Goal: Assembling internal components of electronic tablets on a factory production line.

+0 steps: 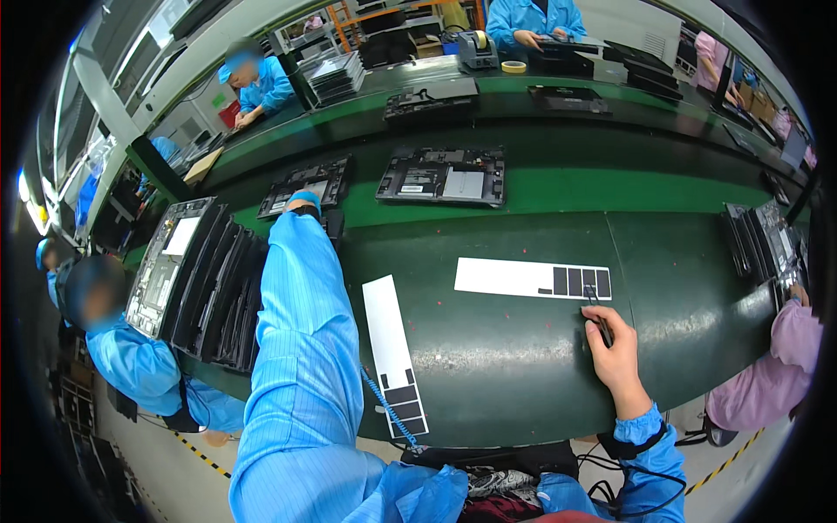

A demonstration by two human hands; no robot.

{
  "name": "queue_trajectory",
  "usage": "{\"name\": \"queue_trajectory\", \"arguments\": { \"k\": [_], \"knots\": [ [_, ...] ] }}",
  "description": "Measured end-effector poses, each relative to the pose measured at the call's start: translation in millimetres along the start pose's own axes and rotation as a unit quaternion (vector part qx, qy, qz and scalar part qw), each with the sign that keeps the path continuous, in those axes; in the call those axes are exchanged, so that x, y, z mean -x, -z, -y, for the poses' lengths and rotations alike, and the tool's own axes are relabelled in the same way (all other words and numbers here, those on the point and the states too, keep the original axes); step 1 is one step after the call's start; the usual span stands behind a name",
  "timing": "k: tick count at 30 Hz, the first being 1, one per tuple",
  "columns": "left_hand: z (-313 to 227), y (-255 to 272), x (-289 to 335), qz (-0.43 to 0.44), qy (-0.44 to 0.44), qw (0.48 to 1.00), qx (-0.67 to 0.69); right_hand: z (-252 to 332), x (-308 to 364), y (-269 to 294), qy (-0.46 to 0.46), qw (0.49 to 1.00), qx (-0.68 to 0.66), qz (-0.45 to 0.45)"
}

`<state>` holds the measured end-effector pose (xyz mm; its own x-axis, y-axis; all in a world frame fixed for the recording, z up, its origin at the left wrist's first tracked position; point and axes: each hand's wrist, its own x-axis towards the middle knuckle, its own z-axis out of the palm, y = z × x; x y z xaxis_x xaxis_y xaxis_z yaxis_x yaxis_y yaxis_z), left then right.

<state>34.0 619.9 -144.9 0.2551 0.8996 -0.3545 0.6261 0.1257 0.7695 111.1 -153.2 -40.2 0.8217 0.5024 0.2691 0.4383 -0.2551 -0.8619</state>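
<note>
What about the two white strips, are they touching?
Apart. The head view shows green table between the left strip and the right strip.

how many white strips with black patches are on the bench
2: one strip by the tweezers, another strip beside the blue left sleeve.
</note>
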Motion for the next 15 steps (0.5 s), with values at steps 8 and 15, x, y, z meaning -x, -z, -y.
{"name": "queue_trajectory", "arguments": {
  "k": [8, 15],
  "knots": [
    [-53, 48, 137, -0.115, -0.171, 0.874, -0.439, 4, -2, -4, -0.024, 1.000, -0.007, 0.006],
    [-62, 56, 129, -0.094, -0.142, 0.791, -0.587, 4, -7, -7, -0.001, 1.000, -0.006, 0.017]
  ]
}}
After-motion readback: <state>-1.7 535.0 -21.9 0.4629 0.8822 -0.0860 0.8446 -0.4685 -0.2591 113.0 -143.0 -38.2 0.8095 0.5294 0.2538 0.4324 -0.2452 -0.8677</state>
